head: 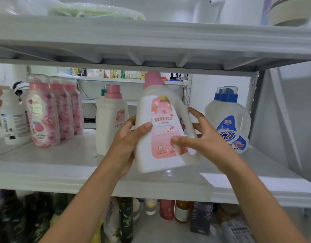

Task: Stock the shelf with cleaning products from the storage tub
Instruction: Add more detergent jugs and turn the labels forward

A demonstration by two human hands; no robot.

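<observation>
A white detergent bottle with a pink cap and pink label [160, 120] is held tilted just above the middle shelf board [63, 165]. My left hand [128, 144] grips its left side, thumb across the front. On the right side, my right hand [202, 137] has its thumb on the label and spread fingers around the handle. A matching pink-capped bottle [111, 120] stands on the shelf just to the left. The storage tub is out of view.
A blue-capped white detergent jug [228, 120] stands at the shelf's right. Three pink floral bottles [53, 111] and a white bottle [12, 118] stand at the left. The upper shelf board [151, 42] hangs close overhead. Bottles and boxes [167, 209] crowd the shelf below.
</observation>
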